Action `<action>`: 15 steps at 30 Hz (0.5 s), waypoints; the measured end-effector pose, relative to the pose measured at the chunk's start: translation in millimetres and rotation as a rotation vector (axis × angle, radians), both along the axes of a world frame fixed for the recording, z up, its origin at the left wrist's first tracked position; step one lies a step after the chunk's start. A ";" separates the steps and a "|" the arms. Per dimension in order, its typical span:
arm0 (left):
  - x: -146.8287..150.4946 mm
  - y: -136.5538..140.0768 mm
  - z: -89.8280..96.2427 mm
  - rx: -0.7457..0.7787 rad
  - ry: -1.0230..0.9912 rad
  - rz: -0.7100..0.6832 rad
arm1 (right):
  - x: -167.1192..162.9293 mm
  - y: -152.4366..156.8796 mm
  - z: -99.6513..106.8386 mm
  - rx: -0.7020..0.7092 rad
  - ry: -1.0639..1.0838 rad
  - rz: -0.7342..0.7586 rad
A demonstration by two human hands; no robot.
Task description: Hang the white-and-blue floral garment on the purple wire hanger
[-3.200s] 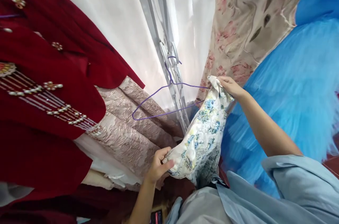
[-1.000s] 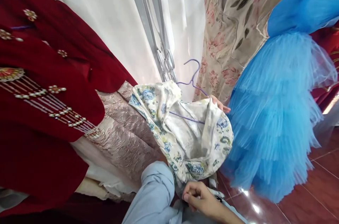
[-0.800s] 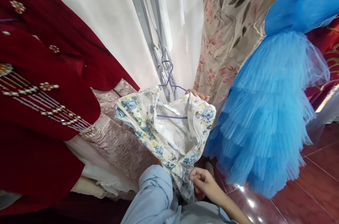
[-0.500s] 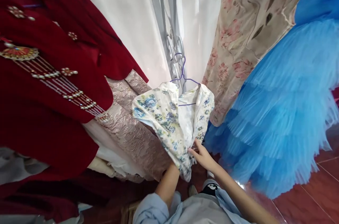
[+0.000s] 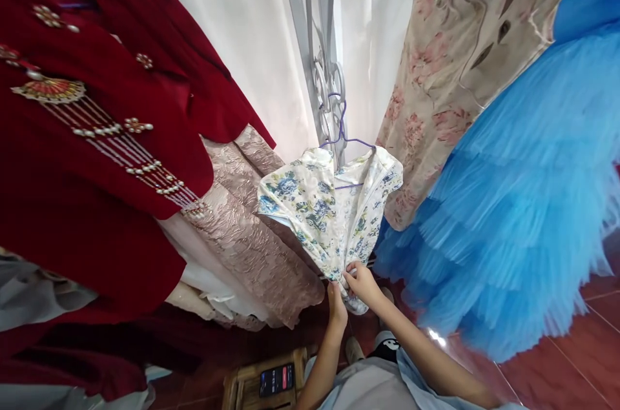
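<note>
A white dress with blue flowers (image 5: 314, 210) hangs by its shoulders from a purple hanger (image 5: 341, 126), its neckline open in a deep V. At its gathered lower front, my right hand (image 5: 361, 282) pinches the edge of the cloth between thumb and fingers. Just to the left, my left hand (image 5: 338, 307) is closed on the same garment with the thumb up; most of its fingers are hidden by the fabric. Both hands are close together, and the garment's lower end bunches below them.
Grey metal rings (image 5: 334, 81) and poles stand behind the hanger. A dark red beaded jacket (image 5: 145, 93) over a pink brocade skirt (image 5: 256, 235) hangs left. To the right are a beige floral dress (image 5: 421, 87) and a blue tulle dress (image 5: 508, 203). A phone (image 5: 277, 379) lies on a wooden stool (image 5: 235, 390).
My left hand has come out from behind the garment to its front lower edge, beside my right hand. The wooden stool and phone have come into view.
</note>
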State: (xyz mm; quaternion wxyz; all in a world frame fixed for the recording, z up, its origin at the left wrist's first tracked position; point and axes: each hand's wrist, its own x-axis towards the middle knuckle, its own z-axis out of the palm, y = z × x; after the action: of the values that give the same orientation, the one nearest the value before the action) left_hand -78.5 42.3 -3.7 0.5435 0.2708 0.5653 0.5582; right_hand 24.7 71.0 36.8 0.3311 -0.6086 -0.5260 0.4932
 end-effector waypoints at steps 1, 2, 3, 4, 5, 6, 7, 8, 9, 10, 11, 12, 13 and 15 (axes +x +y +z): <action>1.0 -1.5 2.8 0.041 0.050 -0.035 | 1.3 -3.0 -1.2 0.003 0.008 -0.003; 2.5 -2.3 6.7 0.093 0.082 -0.079 | 3.1 -5.5 -1.8 0.023 0.006 -0.007; 4.3 -2.3 11.1 0.139 0.099 -0.120 | 5.0 -7.5 -2.2 0.052 -0.007 -0.011; 6.2 -1.7 15.3 0.166 0.109 -0.149 | 7.0 -9.0 -2.7 0.080 -0.031 -0.019; 8.1 -0.6 18.6 0.171 0.118 -0.156 | 8.9 -10.0 -3.4 0.106 -0.065 -0.028; 9.8 0.8 20.8 0.160 0.127 -0.141 | 10.5 -10.8 -4.4 0.125 -0.105 -0.035; 11.0 2.3 21.7 0.137 0.136 -0.118 | 11.7 -11.3 -5.5 0.136 -0.146 -0.036; 11.5 3.7 21.3 0.112 0.142 -0.096 | 12.7 -11.8 -6.8 0.137 -0.183 -0.034; 11.4 5.0 20.0 0.091 0.148 -0.084 | 13.3 -12.2 -7.9 0.130 -0.210 -0.030; 10.7 6.0 18.0 0.079 0.157 -0.082 | 13.8 -12.8 -8.7 0.120 -0.228 -0.028; 9.4 6.8 15.7 0.077 0.172 -0.090 | 14.1 -13.4 -9.1 0.112 -0.233 -0.032; 7.8 7.3 13.3 0.081 0.192 -0.107 | 14.3 -14.2 -8.9 0.104 -0.221 -0.045; 5.9 7.5 11.0 0.086 0.215 -0.125 | 14.4 -15.0 -8.3 0.088 -0.175 -0.062; 1.6 6.9 7.1 0.102 0.251 -0.171 | 14.3 -16.8 -5.7 0.021 -0.019 -0.083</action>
State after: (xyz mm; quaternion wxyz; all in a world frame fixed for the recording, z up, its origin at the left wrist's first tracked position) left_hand -76.9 49.3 3.4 0.4997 0.4130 0.5746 0.4996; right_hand 39.0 54.2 31.0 0.3528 -0.6312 -0.5086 0.4674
